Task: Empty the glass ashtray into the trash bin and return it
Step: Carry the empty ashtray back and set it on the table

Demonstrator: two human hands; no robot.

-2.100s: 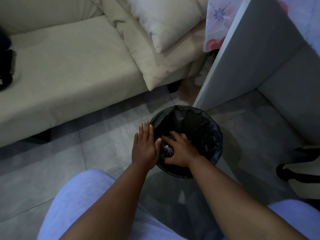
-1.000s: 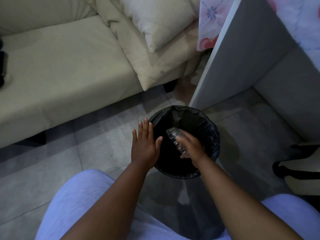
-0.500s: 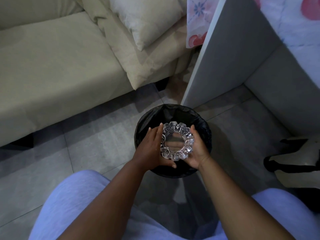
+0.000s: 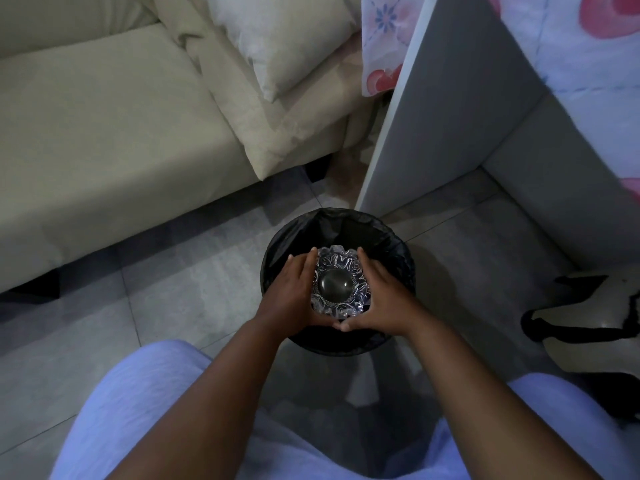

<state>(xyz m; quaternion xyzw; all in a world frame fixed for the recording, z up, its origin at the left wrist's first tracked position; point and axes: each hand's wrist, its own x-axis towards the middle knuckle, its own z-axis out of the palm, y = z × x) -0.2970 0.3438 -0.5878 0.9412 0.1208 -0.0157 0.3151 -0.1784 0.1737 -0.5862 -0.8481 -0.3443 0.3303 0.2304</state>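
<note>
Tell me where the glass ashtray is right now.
In the head view, the glass ashtray sits low centre, held between the left hand and right hand directly over the open black-lined trash bin.

Dim indoor light, soft shadows around the trash bin [image 4: 337, 230]; glints on glass ashtray [image 4: 338, 284]; wide-angle bending at edges.

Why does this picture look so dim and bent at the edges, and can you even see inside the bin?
Head view: dim indoor light; the wide lens bows the sofa edge. The glass ashtray, held by left hand and right hand, catches small glints; inside the trash bin, the black liner hides everything.
</note>
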